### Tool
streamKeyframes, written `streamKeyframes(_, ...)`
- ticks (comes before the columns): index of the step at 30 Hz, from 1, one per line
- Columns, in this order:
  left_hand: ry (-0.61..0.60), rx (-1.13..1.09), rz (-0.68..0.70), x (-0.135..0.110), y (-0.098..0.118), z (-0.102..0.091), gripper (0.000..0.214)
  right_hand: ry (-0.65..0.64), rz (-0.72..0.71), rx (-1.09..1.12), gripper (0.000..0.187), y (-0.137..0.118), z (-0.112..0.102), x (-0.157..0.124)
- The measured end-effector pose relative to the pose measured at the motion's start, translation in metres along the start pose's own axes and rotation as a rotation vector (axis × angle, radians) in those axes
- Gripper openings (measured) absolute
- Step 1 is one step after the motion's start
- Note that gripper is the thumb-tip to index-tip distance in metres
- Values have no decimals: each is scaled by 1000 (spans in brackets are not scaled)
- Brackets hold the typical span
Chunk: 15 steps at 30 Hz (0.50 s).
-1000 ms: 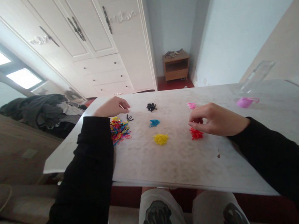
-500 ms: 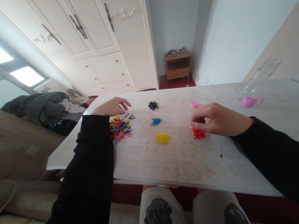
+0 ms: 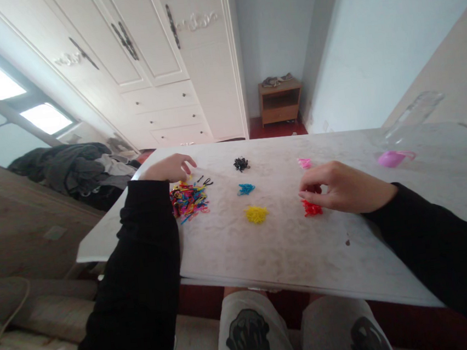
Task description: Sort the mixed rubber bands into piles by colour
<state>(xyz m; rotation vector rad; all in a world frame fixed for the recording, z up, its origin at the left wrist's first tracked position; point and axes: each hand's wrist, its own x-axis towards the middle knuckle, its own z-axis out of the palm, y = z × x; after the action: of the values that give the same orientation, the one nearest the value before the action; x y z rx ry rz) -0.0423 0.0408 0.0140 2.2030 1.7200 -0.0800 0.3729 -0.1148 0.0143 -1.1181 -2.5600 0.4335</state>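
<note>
Red elastic bands (image 3: pixel 313 209) sit beneath the curled right hand (image 3: pixel 329 186), its hold unclear; the left hand (image 3: pixel 172 169), fingers parted, nears a mixed heap (image 3: pixel 190 200). Probably light, stretchy: best pinched singly.

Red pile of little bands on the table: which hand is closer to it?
The right. The right hand is at the far edge of the red pile; the left hand is well off to the left, beside the mixed-colour pile.
</note>
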Motion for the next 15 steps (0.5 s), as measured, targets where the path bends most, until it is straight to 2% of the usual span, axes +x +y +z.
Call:
streamKeyframes(6, 64, -102, 32, 1, -4, 2, 56, 5, -17, -1, 20, -1, -1, 0)
streamKeyframes(12, 165, -36, 54, 0, 3, 5, 51, 3, -9, 16, 19, -1, 0, -1)
streamKeyframes(15, 129, -44, 49, 2, 7, 7, 49, -1, -17, 16, 20, 0, 1, -1)
